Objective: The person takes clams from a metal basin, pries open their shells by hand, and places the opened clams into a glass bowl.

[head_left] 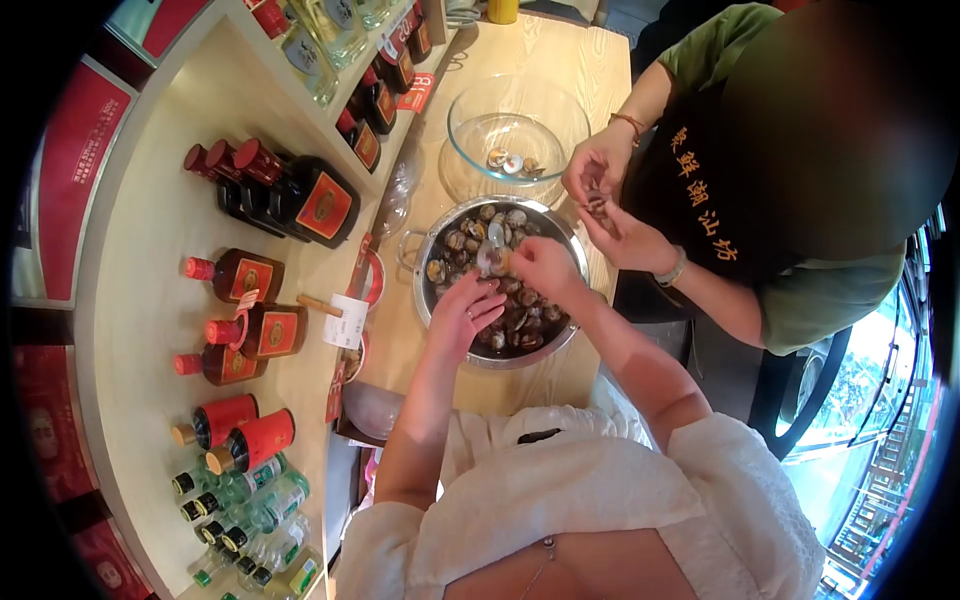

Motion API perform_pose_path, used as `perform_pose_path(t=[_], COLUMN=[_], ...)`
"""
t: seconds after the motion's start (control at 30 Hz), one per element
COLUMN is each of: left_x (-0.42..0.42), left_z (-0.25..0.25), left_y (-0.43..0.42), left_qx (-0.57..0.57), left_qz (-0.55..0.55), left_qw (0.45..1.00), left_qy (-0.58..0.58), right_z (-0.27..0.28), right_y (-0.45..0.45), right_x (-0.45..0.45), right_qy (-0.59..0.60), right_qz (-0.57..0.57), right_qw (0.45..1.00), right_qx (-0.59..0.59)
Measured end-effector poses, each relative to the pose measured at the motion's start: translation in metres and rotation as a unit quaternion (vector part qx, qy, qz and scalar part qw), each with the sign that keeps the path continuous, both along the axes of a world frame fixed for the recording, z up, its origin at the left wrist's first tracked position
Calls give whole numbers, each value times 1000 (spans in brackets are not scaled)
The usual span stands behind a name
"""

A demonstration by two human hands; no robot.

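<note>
A metal bowl full of dark, striped clams stands on the wooden table in front of me. Above its middle, a pale, wet clam is between my two hands. My right hand pinches it from the right with closed fingertips. My left hand, with a ring on one finger, meets it from below left; its other fingers are loosely bent over the clams. My fingers hide part of the held clam. Beyond, a clear glass bowl holds several pale and orange shellfish pieces.
On the right, a person in a dark apron holds a dark clam in both hands. Shelves with liquor bottles line the left. A white paper tag and a translucent bowl are at the table's left edge.
</note>
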State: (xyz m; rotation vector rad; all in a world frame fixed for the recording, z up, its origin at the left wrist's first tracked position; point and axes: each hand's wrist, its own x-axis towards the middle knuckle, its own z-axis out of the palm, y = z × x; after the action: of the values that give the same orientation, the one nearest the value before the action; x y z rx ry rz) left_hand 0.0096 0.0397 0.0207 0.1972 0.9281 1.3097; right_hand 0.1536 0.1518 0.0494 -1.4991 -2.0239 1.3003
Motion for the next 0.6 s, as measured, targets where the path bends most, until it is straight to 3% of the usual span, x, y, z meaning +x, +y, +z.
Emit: perform_pose_path(t=[0.27,0.33,0.43,0.53,0.6], left_x=[-19,-27,-36,-45,-50], left_z=[4,1,5,-3,-3], left_y=[-23,-34,-53,-68,-72], left_qx=[-9,-4,0,-33,-44], left_qz=[41,57,87,119,133], left_qw=[999,998,995,991,988], left_qy=[10,10,53,60,68], right_z=[-1,-11,-35,-68,-75], right_y=[117,152,188,218,222], right_x=[-87,-101,-112,-117,-123], right_qy=[-44,-114,-148,-131,-128], right_qz=[-132,-200,-213,-181,-155], right_qw=[978,967,964,974,979], right_qx=[157,111,61,-37,-34])
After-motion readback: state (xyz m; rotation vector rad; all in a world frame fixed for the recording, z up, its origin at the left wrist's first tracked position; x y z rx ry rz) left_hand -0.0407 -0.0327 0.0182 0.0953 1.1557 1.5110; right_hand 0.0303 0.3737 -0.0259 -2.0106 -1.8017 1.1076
